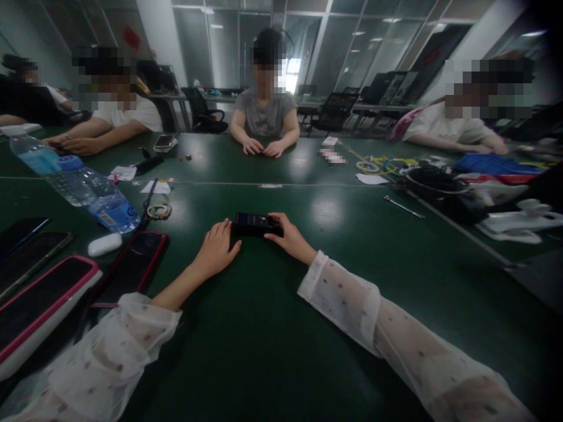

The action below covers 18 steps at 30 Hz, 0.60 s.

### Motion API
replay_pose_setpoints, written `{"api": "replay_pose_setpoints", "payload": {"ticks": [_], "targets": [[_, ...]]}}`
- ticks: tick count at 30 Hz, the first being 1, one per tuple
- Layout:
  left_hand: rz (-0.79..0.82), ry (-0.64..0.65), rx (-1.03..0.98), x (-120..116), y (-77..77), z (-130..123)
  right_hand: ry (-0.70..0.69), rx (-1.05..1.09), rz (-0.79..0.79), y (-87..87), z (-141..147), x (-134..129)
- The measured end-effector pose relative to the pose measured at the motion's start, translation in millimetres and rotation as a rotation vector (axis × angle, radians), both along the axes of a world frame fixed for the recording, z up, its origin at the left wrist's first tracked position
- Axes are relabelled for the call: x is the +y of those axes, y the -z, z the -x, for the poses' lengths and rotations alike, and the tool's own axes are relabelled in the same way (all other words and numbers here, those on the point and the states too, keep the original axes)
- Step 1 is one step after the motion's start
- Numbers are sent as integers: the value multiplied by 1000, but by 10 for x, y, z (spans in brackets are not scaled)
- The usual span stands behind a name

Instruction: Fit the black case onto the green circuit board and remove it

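A small black device [253,223] with a dark screen lies on the green table [264,305] ahead of me. My right hand [288,237] grips its right end, thumb at the near side and fingers at the far side. At the device's left end is my left hand [217,249], resting on the table with its thumb apart from the fingers and nothing held. Whether its fingertips touch the device is hard to tell.
Plastic bottles [101,202], a white case [104,244], a red-edged phone [134,264] and a pink-edged phone [48,299] lie left. A wrench [403,207] and coiled cables [373,166] are right. Several people sit around the table.
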<state>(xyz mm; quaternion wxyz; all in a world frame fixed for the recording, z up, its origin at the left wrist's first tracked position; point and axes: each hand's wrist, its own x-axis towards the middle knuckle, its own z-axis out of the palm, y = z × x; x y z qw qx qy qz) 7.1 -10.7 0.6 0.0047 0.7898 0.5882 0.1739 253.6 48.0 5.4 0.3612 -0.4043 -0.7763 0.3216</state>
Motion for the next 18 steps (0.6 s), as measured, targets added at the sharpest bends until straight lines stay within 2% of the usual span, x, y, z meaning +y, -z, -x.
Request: {"api": "replay_pose_setpoints", "payload": {"ticks": [8, 18], "targets": [[8, 11, 14, -6, -26, -9, -20, 18, -40, 68, -17, 40], [19, 23, -21, -6, -26, 3, -25, 20, -39, 70, -29, 49]]}}
